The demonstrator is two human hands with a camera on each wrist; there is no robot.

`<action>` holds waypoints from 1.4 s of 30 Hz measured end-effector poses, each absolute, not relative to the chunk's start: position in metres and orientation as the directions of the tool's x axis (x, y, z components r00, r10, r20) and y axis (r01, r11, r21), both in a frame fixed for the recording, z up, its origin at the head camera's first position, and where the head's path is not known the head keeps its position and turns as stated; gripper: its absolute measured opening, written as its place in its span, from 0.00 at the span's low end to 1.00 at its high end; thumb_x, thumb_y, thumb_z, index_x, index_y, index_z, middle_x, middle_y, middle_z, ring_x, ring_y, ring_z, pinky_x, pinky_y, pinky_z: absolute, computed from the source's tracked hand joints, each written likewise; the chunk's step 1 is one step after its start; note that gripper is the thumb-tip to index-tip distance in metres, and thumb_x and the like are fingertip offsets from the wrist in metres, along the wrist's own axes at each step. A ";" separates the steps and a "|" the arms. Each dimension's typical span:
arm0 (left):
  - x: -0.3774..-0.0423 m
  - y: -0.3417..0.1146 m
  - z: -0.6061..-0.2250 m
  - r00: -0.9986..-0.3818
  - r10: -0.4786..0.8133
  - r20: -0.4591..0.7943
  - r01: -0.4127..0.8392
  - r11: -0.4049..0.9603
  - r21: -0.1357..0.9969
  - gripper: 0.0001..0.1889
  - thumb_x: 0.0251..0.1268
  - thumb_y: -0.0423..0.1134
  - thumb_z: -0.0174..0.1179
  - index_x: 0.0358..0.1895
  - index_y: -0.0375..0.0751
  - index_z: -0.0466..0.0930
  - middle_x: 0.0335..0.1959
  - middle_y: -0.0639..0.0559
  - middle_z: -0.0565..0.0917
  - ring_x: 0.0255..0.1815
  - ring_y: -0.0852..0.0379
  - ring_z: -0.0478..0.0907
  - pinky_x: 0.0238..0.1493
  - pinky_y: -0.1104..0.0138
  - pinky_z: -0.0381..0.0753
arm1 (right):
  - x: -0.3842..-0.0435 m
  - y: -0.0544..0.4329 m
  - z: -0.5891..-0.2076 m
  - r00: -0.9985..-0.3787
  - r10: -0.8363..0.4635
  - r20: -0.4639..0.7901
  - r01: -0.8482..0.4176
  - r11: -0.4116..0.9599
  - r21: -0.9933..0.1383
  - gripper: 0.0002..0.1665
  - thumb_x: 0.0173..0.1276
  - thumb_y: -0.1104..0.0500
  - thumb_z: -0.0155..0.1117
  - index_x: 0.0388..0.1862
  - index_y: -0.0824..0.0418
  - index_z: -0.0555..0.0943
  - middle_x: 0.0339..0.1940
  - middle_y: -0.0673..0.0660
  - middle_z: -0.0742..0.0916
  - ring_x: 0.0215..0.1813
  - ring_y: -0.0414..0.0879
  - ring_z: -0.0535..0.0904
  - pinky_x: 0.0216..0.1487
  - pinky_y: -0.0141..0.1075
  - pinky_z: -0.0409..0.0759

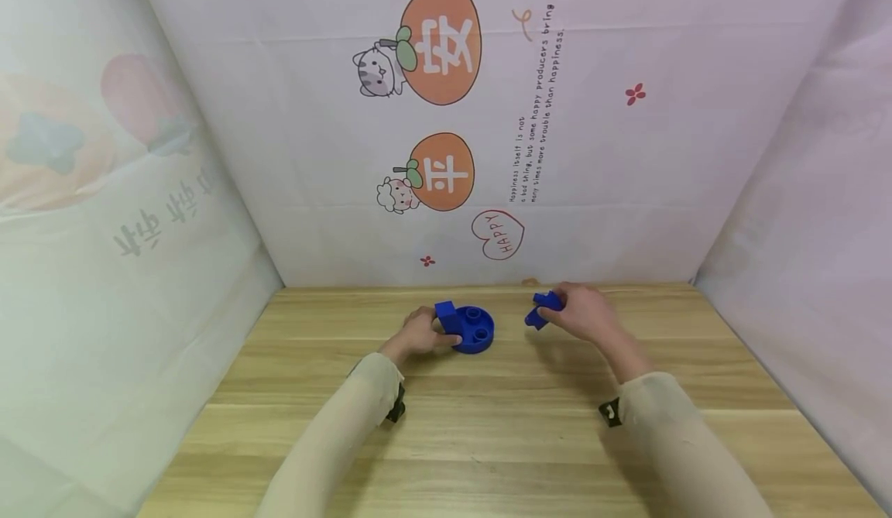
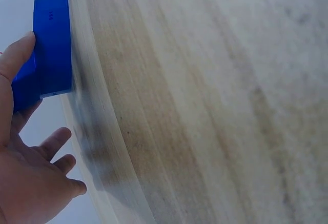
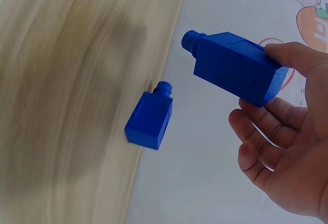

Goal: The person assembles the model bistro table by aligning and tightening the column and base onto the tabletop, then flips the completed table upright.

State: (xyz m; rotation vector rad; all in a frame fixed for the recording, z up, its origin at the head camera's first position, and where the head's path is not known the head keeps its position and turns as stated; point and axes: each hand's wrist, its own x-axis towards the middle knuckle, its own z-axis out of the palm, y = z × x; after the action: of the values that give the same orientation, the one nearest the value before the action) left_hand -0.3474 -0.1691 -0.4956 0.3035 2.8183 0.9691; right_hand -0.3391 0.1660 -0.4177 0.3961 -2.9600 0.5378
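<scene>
In the head view my left hand (image 1: 420,334) grips a blue round base (image 1: 485,327) with two raised rings inside. A blue block (image 1: 448,318) stands up at the base's left side, beside the fingers. My right hand (image 1: 584,313) is to the right of it, pinching a blue block with a narrow round knob (image 3: 236,65) between thumb and fingers. A second blue knobbed block (image 3: 149,119) shows apart from those fingers in the right wrist view; whether it rests on the table is unclear. The left hand's remaining fingers are spread in the left wrist view.
The wood-grain table (image 1: 481,440) ends at a back wall of white printed cloth (image 1: 592,154). More cloth (image 1: 84,309) hangs on the left and right sides. Dark wrist straps (image 1: 611,412) show below the sleeves.
</scene>
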 end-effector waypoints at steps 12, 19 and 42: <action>-0.347 -0.172 -0.500 -0.969 0.227 -0.097 0.112 0.756 0.645 0.44 0.59 0.59 0.69 0.72 0.36 0.65 0.74 0.40 0.67 0.78 0.36 0.56 0.76 0.43 0.59 | -0.339 0.133 -0.412 -0.946 -0.293 0.138 -0.323 0.881 -0.346 0.24 0.62 0.40 0.69 0.44 0.58 0.83 0.24 0.49 0.81 0.27 0.44 0.73 0.30 0.35 0.67; -0.345 -0.171 -0.499 -0.968 0.236 -0.085 0.123 0.743 0.658 0.41 0.59 0.58 0.69 0.70 0.37 0.69 0.72 0.40 0.69 0.76 0.35 0.58 0.75 0.42 0.59 | -0.338 0.118 -0.412 -0.941 -0.315 0.122 -0.338 0.873 -0.352 0.20 0.61 0.40 0.69 0.37 0.54 0.80 0.25 0.49 0.82 0.27 0.44 0.74 0.29 0.35 0.69; -0.347 -0.170 -0.498 -0.969 0.234 -0.082 0.123 0.740 0.662 0.41 0.58 0.58 0.69 0.69 0.37 0.69 0.72 0.40 0.70 0.75 0.37 0.60 0.74 0.44 0.61 | -0.338 0.069 -0.413 -0.934 -0.347 0.085 -0.357 0.897 -0.260 0.28 0.61 0.37 0.70 0.49 0.56 0.85 0.43 0.53 0.90 0.45 0.51 0.84 0.40 0.45 0.82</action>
State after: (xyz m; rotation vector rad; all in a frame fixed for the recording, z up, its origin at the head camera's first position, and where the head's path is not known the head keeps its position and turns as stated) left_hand -0.3473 -0.1704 -0.4975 0.2875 2.7796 1.0400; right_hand -0.3380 0.0692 -0.4132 0.5618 -3.0247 0.4256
